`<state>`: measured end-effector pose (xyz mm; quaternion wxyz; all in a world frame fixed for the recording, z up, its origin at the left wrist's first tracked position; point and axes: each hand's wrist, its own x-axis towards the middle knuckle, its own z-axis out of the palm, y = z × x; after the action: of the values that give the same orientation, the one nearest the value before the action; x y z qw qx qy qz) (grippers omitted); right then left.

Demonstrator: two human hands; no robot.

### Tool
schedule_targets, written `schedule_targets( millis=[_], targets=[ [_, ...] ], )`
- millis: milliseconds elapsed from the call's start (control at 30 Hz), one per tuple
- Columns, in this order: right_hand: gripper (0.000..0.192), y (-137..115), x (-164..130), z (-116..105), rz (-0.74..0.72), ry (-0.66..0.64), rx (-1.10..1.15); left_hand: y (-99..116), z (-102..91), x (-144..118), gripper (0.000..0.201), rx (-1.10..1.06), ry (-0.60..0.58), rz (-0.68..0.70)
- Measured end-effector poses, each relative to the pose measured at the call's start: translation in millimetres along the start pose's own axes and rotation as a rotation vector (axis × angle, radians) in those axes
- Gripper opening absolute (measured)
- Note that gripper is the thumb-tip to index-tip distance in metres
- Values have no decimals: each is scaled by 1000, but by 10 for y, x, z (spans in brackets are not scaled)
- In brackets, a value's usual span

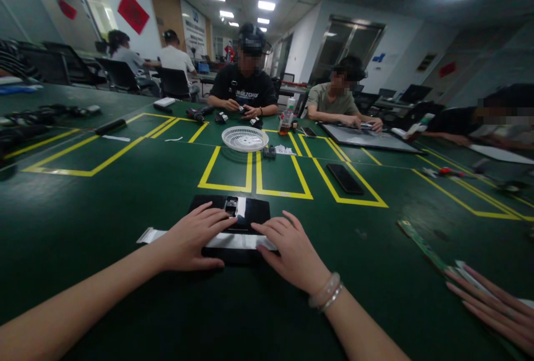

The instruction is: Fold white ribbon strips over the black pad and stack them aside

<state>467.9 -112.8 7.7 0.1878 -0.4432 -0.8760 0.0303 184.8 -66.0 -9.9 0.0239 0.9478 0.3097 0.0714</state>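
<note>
Green surface [125, 205], marked with yellow tape boxes.

Left hand [189, 238]: palm down, fingers [212, 217] spread flat, gripping nothing; pressing on a pale strip [236, 240] and the near-left part of a black slab [250, 211].

Black slab: flat on the surface, near centre, between both hands. The pale strip lies across its near edge, its left end running off onto the surface at 9 o'clock.

Right hand [292, 252]: palm down, fingers flat and unclenched, holding nothing; fingertips resting on the strip's right end. Bracelets [327, 292] at the wrist.

White round grille [245, 138]: at 12 o'clock from the slab, well apart.

Black phone [344, 178]: at 2 o'clock, inside a tape box.

Pink rods [492, 302]: at 4 o'clock, near the surface's right edge.
</note>
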Motion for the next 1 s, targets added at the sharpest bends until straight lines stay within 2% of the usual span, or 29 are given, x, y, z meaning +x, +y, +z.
schedule_targets(
  millis=[133, 233, 367, 500, 600, 767, 833, 933, 967, 1000],
  targets=[
    [42, -2, -3, -10, 8, 80, 8, 27, -60, -6, 81, 0, 59, 14],
    [42, 11, -6, -14, 17, 131, 13, -46, -136, -33, 76, 23, 131, -27],
    [41, 33, -4, -19, 29, 165, 10, -325, -228, -108, 68, 103, 240, -132],
    [37, 39, -5, -14, 36, 137, 17, -751, -278, -274, 64, 174, 382, -317],
    [32, 47, -10, -6, 42, 127, 21, -1170, -309, -525, 70, 204, 516, -495],
    [29, 63, -19, 10, 51, 106, 17, -1848, -351, -1169, 71, 279, 611, -691],
    [29, 60, -23, 13, 51, 91, 21, -1976, -349, -1409, 68, 293, 666, -766],
    [28, 52, -27, 12, 47, 77, 18, -2002, -338, -1641, 72, 315, 687, -897],
    [28, 50, -27, 11, 47, 73, 15, -1991, -335, -1681, 75, 304, 664, -896],
    [28, 49, -27, 10, 48, 70, 12, -1983, -334, -1705, 77, 257, 590, -833]
  ],
)
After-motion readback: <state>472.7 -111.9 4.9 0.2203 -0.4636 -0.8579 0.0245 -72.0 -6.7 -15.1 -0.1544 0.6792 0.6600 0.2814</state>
